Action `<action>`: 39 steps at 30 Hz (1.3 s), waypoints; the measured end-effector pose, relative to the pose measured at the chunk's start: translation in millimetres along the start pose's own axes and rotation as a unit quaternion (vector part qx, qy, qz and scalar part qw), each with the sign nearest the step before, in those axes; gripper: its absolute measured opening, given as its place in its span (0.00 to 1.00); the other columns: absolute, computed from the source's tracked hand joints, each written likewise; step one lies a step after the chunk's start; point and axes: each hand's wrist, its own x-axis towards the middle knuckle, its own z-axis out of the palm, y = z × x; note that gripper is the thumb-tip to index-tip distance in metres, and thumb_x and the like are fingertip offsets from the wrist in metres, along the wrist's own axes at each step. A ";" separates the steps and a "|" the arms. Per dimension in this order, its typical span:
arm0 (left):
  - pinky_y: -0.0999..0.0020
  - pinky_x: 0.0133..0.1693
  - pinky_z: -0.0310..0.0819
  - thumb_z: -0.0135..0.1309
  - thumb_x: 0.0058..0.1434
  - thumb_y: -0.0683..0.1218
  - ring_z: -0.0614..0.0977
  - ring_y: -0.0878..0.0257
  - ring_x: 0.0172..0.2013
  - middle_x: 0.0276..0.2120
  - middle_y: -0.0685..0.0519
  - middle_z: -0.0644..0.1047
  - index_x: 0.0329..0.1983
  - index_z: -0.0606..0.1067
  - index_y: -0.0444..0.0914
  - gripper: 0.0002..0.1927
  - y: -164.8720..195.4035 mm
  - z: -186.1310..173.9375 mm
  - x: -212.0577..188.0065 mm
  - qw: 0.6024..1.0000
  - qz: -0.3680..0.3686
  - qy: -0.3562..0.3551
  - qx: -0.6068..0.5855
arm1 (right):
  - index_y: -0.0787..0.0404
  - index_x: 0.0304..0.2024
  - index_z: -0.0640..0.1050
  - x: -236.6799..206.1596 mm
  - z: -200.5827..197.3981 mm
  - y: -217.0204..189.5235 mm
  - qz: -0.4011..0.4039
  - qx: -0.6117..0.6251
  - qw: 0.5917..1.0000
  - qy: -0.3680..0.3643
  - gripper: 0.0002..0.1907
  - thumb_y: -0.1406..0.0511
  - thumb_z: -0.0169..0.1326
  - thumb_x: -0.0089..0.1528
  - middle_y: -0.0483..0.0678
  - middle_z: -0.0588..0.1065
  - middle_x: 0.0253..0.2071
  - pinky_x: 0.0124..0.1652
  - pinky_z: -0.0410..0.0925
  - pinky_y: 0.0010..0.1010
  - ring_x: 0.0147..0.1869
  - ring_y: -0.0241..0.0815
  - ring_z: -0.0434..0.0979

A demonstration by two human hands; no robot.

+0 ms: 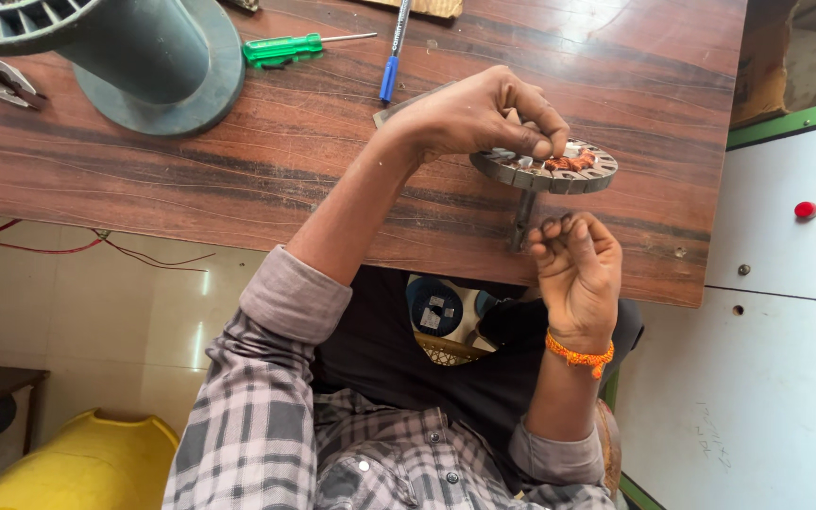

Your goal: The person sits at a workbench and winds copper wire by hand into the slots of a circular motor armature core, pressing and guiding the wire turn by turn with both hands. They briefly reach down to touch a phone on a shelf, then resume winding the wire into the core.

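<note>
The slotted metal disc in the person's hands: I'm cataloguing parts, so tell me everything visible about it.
The slotted metal disc is a round grey stator core, ringed with slots, with copper-coloured wire wound in a few at its far side. It sits level on a short shaft above the wooden table. The left hand pinches its top; the right hand curls just below, near the shaft.

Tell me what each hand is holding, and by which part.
The left hand pinches the top rim of the round slotted metal disc. The right hand curls below it by the disc's shaft; its grip cannot be told.
</note>
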 end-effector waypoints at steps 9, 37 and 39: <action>0.63 0.55 0.68 0.72 0.58 0.53 0.73 0.60 0.51 0.46 0.57 0.72 0.54 0.76 0.46 0.24 35.8 49.7 -46.5 0.909 0.231 0.189 0.292 | 0.68 0.44 0.75 14.1 -17.8 -18.1 -0.032 0.017 0.998 0.045 0.08 0.66 0.54 0.72 0.52 0.77 0.44 0.51 0.77 0.28 0.49 0.44 0.81; 0.67 0.49 0.76 0.68 0.52 0.45 0.73 0.64 0.43 0.44 0.65 0.75 0.57 0.79 0.56 0.28 8.6 62.3 -47.2 0.883 0.150 0.240 0.374 | 0.73 0.44 0.76 24.1 45.3 -87.3 -0.085 -0.169 0.974 -0.124 0.12 0.67 0.55 0.78 0.65 0.79 0.44 0.52 0.78 0.38 0.50 0.56 0.83; 0.67 0.49 0.76 0.68 0.52 0.46 0.74 0.64 0.43 0.45 0.65 0.76 0.57 0.78 0.56 0.28 8.6 61.7 -47.4 0.889 0.147 0.239 0.363 | 0.73 0.45 0.76 35.9 43.4 -90.4 -0.084 -0.165 0.974 -0.129 0.12 0.68 0.55 0.79 0.65 0.79 0.46 0.54 0.78 0.37 0.53 0.56 0.83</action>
